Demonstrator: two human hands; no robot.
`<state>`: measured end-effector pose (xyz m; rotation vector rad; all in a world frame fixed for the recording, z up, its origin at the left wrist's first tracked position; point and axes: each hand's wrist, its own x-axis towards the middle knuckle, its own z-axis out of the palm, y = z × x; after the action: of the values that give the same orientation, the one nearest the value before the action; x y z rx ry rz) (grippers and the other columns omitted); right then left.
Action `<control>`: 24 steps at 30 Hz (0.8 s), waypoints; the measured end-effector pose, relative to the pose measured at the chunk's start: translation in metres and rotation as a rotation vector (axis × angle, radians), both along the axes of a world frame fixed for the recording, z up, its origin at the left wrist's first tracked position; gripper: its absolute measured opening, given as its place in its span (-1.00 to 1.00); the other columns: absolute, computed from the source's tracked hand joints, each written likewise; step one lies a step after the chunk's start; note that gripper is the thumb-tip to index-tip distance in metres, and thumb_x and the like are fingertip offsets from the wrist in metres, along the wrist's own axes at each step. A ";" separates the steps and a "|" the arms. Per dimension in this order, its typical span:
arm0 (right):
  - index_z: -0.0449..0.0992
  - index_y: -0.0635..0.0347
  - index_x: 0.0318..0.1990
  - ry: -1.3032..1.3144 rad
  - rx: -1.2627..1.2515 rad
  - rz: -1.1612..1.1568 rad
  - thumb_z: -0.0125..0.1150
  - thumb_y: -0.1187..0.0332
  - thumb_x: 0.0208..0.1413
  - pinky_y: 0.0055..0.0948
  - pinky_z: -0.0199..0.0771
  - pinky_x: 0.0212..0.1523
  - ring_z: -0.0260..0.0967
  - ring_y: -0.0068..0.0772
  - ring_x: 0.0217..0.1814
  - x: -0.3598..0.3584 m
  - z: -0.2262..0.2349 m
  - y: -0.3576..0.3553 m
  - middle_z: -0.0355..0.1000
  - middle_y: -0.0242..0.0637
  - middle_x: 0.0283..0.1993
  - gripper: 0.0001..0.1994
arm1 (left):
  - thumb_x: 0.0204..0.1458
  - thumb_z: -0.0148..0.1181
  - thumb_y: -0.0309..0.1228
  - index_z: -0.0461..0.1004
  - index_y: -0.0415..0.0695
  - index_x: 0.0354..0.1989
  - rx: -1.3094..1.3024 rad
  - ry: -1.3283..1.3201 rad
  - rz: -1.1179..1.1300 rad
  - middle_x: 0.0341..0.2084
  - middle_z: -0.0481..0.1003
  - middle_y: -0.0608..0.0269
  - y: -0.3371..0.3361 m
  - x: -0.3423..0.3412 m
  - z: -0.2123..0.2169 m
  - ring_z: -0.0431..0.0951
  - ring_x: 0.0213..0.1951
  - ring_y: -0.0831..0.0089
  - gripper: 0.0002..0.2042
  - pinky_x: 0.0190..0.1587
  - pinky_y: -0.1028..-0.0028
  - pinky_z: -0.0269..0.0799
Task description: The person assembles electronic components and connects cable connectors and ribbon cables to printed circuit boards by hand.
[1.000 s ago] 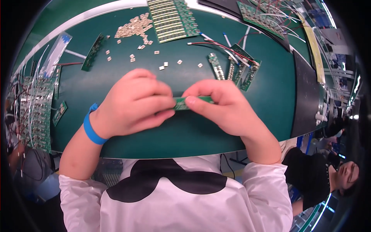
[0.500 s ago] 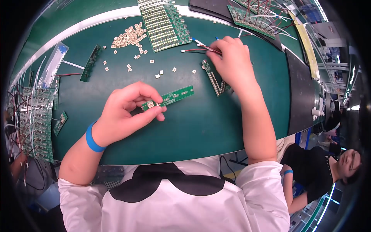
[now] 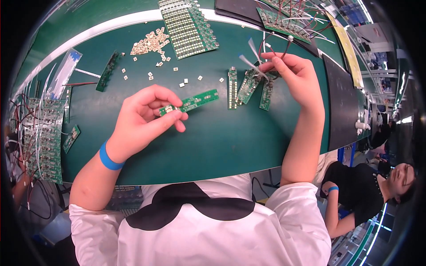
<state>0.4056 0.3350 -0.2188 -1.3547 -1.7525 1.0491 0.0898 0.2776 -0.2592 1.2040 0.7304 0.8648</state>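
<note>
Between the thumb and fingers of my left hand (image 3: pixel 142 119), which wears a blue wristband, is a narrow green circuit board (image 3: pixel 199 100) with a small pale component near its held end. My right hand (image 3: pixel 295 75) is closed at the fingertips around thin wires (image 3: pixel 287 46), dark and red with white connectors. Flat white cables (image 3: pixel 251 54) with blue ends stick up beside its fingers. Just below these fingers are several narrow circuit boards: one with a row of light components (image 3: pixel 232 88), another slanted (image 3: pixel 249 88), and a third (image 3: pixel 266 94) partly under the wires.
A heap of small pale square parts (image 3: pixel 151 43) lies at the back, with loose ones scattered nearer. Behind is a large panel of boards (image 3: pixel 188 33). Wired boards stand at the left (image 3: pixel 44 137) and back right (image 3: pixel 284 24). A black mat (image 3: pixel 344 106) covers the right edge.
My right hand has moved right and slightly nearer, drawing the wires along. The boards below it have shifted and show more. My left hand with its board has moved slightly left.
</note>
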 end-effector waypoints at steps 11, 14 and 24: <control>0.59 0.16 -0.20 -0.080 0.238 -0.105 0.22 0.40 0.05 -0.64 0.09 -0.49 0.10 -0.73 -0.49 0.009 0.002 -0.002 0.25 -0.51 -0.49 -0.84 | 0.01 0.07 -0.67 0.36 -0.33 -0.25 0.039 -0.001 0.105 -0.39 0.46 0.11 0.001 -0.001 -0.001 0.57 -0.40 0.39 -0.87 -0.34 0.53 0.48; 0.50 0.20 -0.05 -0.071 0.731 -0.320 0.04 0.40 0.18 -0.64 0.25 -0.37 0.22 -0.67 -0.41 0.015 0.007 0.005 0.31 -0.46 -0.36 -0.77 | 0.01 0.07 -0.67 0.35 -0.33 -0.25 0.044 -0.002 0.105 -0.39 0.47 0.08 0.002 0.000 -0.001 0.56 -0.41 0.40 -0.87 -0.35 0.53 0.48; 0.42 0.25 -0.16 -0.370 0.210 -0.414 0.09 0.54 0.02 -0.58 0.31 -0.36 0.29 -0.52 -0.39 0.026 -0.019 -0.080 0.32 -0.30 -0.28 -0.81 | 0.02 0.09 -0.61 0.37 -0.28 -0.21 -0.001 0.096 0.226 -0.42 0.49 0.10 0.003 -0.005 0.000 0.53 -0.46 0.51 -0.85 -0.40 0.57 0.44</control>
<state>0.4316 0.2548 -0.2377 -1.7538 -1.6705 0.3955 0.0847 0.2809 -0.2595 1.1832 0.9580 0.9967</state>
